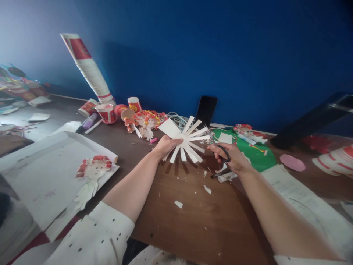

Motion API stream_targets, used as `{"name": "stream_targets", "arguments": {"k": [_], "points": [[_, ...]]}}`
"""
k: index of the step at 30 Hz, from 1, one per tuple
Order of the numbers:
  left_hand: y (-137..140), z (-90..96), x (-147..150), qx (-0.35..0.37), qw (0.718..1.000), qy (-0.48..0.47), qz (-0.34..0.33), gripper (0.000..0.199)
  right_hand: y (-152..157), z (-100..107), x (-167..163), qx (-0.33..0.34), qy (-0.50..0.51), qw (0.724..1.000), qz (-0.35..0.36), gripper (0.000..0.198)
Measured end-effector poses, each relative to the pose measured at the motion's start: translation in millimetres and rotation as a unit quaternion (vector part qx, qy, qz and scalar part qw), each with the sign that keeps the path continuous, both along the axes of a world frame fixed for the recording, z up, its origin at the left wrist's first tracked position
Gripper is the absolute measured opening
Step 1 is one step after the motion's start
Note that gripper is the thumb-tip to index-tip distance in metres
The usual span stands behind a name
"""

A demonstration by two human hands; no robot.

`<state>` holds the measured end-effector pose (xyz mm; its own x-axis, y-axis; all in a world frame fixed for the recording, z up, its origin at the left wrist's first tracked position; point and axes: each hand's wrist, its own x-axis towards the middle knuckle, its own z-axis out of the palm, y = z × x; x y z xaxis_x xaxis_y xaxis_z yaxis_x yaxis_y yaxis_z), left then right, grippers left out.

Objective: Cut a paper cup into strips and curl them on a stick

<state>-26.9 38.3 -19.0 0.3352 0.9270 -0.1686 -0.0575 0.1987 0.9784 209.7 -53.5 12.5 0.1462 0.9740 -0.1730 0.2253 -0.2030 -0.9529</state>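
Note:
My left hand (166,145) pinches a white paper cutout (190,139) near its centre, above the table. Narrow strips fan out from the middle of the cutout, and one wide uncut section lies at its upper left. Black-handled scissors (226,154) sit in my right hand (234,159), with fingers in the loops. Their blades point up and left beside the right-hand strips; whether they touch the paper I cannot tell. Small paper scraps (178,204) lie on the brown table (171,228) below.
Along the blue wall stand a leaning stack of paper cups (92,75), loose red-and-white cups (107,113) and a black phone (206,110). A green sheet (259,156) and a glue stick (226,177) lie at right. On the left, a paper doll (93,171) rests on white sheets (35,184).

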Motion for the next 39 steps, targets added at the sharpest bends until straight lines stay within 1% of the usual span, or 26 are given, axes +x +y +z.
{"name": "stream_targets", "arguments": {"k": [5, 11, 17, 25, 30, 34, 39], "points": [[1.0, -1.1, -0.1, -0.001, 1.0, 0.002, 0.0, 0.038, 0.2, 0.0, -0.7, 0.009, -0.006, 1.0, -0.016, 0.041], [1.0, -1.7, 0.7, 0.0, 1.0, -0.024, -0.001, 0.039, 0.4, -0.2, -0.2, 0.027, 0.007, 0.999, -0.019, 0.04], [3.1, -4.5, -1.7, -0.008, 1.0, -0.014, -0.01, 0.037, 0.0, 0.7, 0.2, 0.001, 0.008, 1.0, -0.013, 0.039], [5.2, -5.9, -2.6, 0.002, 1.0, -0.001, -0.01, 0.04, -2.2, 4.3, -2.9, 0.001, 0.004, 1.0, -0.012, 0.041], [3.7, -3.6, -2.5, 0.002, 1.0, 0.004, -0.011, 0.039, -0.5, 1.3, -0.5, 0.005, -0.003, 1.0, -0.013, 0.039], [1.0, 0.4, -1.5, -0.007, 1.0, 0.018, 0.007, 0.036, 0.2, -1.3, 1.4, 0.011, -0.012, 1.0, -0.01, 0.036], [0.0, 0.9, -0.3, -0.014, 1.0, 0.012, 0.015, 0.035, 0.4, -3.0, 0.2, 0.013, -0.018, 0.999, -0.026, 0.037]]}}
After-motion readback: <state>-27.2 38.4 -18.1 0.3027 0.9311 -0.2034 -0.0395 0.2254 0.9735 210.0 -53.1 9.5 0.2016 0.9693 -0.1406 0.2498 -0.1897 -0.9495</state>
